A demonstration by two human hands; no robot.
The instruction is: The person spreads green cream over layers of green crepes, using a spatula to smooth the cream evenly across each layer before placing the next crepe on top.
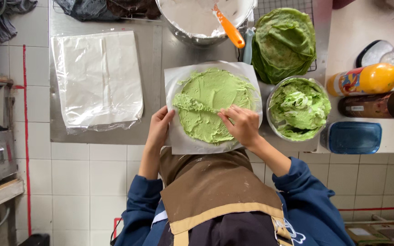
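Note:
A round crepe covered in pale green cream [213, 107] lies on a white paper sheet [181, 141] over a turntable. My right hand [241, 124] grips a spatula [194, 105] whose blade, coated in green cream, lies flat across the crepe toward the left. My left hand [159, 127] rests on the paper's left edge, fingers spread. To the right stands a glass bowl of green cream [299, 108]. A stack of green crepes [283, 43] sits on a wire rack behind it.
A metal bowl of white cream [197, 20] with an orange-handled spatula [229, 29] stands at the back. A pile of plastic sheets [96, 77] lies at left. Bottles [370, 79] and a blue lidded box [354, 136] sit on the right counter.

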